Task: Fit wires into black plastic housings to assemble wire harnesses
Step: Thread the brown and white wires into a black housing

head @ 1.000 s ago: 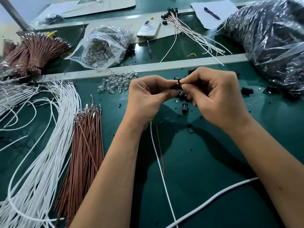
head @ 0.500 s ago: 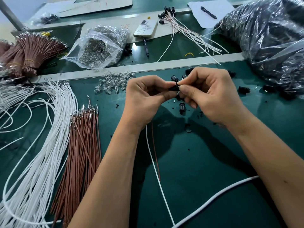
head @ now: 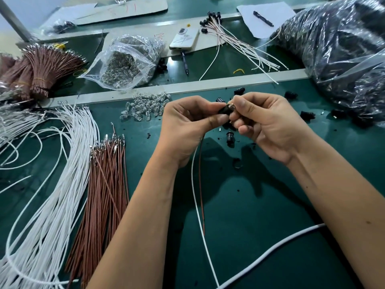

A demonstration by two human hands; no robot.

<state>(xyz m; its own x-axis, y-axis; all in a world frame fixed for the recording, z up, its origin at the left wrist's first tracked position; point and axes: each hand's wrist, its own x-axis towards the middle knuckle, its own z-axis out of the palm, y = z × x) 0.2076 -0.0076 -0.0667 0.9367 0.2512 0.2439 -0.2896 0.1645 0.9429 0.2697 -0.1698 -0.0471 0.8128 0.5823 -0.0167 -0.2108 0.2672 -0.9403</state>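
Left hand (head: 188, 122): pinches the black housing (head: 224, 110), held up above the table (head: 260, 205).
Right hand (head: 268, 122): fingers pinch something small at the housing's mouth.
Risk: white wire (head: 196, 197) or brown wire (head: 201, 184) may pull out if tugged.
Room: open mat below; loose housings (head: 230, 137) just beneath.

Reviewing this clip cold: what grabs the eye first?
At centre, the left hand and right hand pinch a small black plastic housing, with a thin white wire and a brown wire trailing toward the viewer. At left, a fan of loose white wires lies beside a brown wire bundle.
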